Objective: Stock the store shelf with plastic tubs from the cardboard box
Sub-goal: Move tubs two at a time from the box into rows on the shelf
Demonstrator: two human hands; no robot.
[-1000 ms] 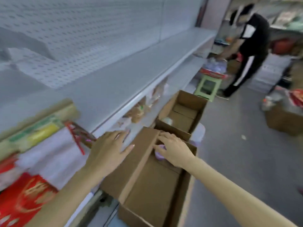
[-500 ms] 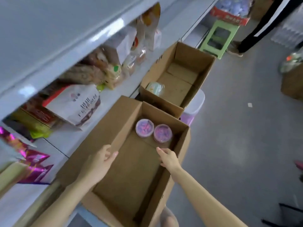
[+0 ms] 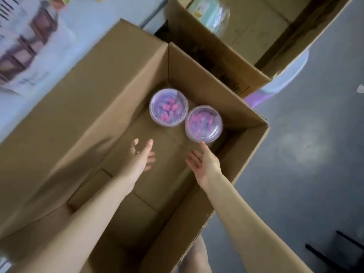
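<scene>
Cardboard box [image 3: 199,75] — two tubs [image 3: 168,107], open hands reaching

Both hands have left the flaps and gone down into the cardboard box [image 3: 246,123], the left hand [image 3: 138,156] spread open, the right hand [image 3: 204,162] now fingertip-close to the nearer tub [image 3: 203,123].
</scene>
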